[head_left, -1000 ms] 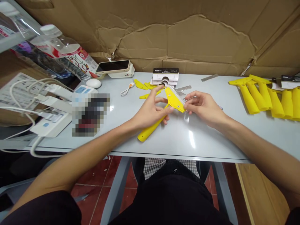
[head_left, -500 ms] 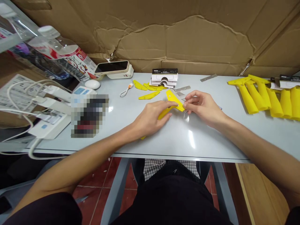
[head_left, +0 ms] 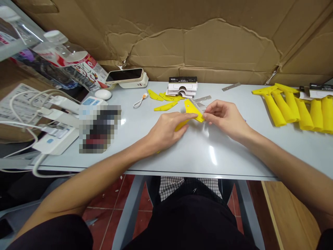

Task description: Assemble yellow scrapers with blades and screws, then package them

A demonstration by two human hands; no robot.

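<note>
A: What is sitting on the far left?
B: Some bottles (head_left: 85, 67) are sitting there. Nearer to us, white plugs are sticking into a power strip (head_left: 53, 140). Beside it, a blurred patch (head_left: 100, 129) is hiding something, and I can't tell what.
A: And next to that?
B: A white oval thing (head_left: 103, 94) is lying by the strip. Past it, a phone (head_left: 125, 75) is resting on a white block (head_left: 135, 83), and a short cable (head_left: 140, 100) is lying to the right.
A: What is the left hand (head_left: 166, 131) doing?
B: It is wrapping around the handle of a yellow scraper (head_left: 191, 108), and its pointing finger is pressing on the head. Loose yellow plates (head_left: 165, 106) are lying behind it on the table (head_left: 234, 152).
A: So where is the scraper?
B: It is sitting between the two hands. A shiny strip is running along its upper right edge. Behind it, small boxes (head_left: 182, 85) are sitting in a stack, and metal blades (head_left: 203, 99) are lying near them.
A: And the right hand (head_left: 224, 116)?
B: Its thumb and fingertips are pinching the scraper's low right corner.
A: What is lying on the far right?
B: One blade (head_left: 231, 86) is lying alone near the back. Then yellow handles (head_left: 275, 107) are lying in a row, and another box (head_left: 321, 91) is showing behind them.
</note>
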